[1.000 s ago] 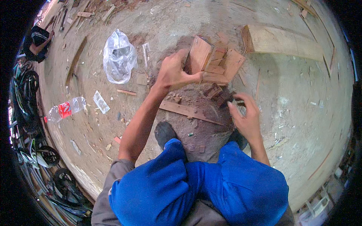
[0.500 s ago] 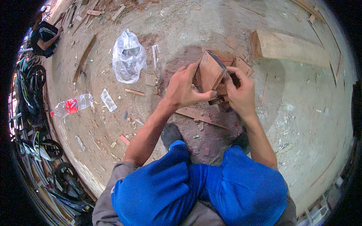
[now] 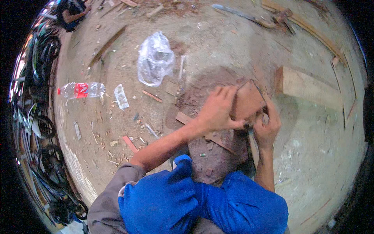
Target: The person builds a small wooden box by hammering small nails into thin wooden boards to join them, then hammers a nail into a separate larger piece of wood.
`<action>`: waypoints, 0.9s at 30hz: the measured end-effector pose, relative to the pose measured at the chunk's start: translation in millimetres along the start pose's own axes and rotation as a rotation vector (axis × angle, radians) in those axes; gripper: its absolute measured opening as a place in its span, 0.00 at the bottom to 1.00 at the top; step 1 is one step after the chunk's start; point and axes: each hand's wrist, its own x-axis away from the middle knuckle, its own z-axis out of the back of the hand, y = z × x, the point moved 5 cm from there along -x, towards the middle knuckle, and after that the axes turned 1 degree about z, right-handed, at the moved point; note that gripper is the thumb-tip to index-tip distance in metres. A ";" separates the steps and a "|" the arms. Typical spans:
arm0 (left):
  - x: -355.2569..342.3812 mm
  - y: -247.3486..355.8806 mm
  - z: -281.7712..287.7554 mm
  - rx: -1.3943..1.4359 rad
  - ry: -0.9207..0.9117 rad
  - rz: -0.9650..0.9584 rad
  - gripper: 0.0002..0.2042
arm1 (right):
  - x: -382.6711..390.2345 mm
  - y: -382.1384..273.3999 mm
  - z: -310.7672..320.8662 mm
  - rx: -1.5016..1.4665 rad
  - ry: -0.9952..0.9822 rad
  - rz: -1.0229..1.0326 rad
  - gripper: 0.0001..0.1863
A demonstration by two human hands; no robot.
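A reddish-brown wooden block [image 3: 249,102] with a flat, roughly square face and dark edges is held up between my two hands. My left hand [image 3: 219,111] grips its left side, fingers behind and thumb along the lower edge. On the right edge and lower corner, my right hand [image 3: 268,126] holds it with bent fingers, partly hidden by the block. Below the hands, a narrow pale strip [image 3: 253,150] stands near my right knee; I cannot tell what it is. A thin wooden slat [image 3: 220,143] lies on the dirt beneath my left forearm.
A thick timber beam [image 3: 307,86] lies to the right. Toward the left are a clear plastic bag [image 3: 156,60] and a plastic bottle [image 3: 81,90]. A long-bladed tool [image 3: 239,15] lies at the far side. Motorbikes [image 3: 46,121] and a person [image 3: 72,13] are along the left edge.
The block has turned so its broad face shows more, and both hands have shifted right and nearer with it. The view has swung, bringing the long-bladed tool into sight.
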 end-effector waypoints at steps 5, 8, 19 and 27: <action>0.3 8.6 -1.1 0.093 0.027 0.031 0.54 | 4.8 15.0 4.1 -0.061 -0.060 -0.115 0.13; 0.4 6.2 -3.9 0.171 -0.007 0.053 0.55 | 16.0 31.2 6.0 -0.197 -0.093 -0.251 0.09; 10.3 8.5 -7.0 0.153 0.051 0.043 0.56 | 29.0 41.8 8.4 -0.344 -0.164 -0.421 0.09; 13.7 -7.0 -7.8 0.244 0.168 -0.035 0.54 | 27.2 19.9 9.2 -0.248 -0.220 -0.354 0.09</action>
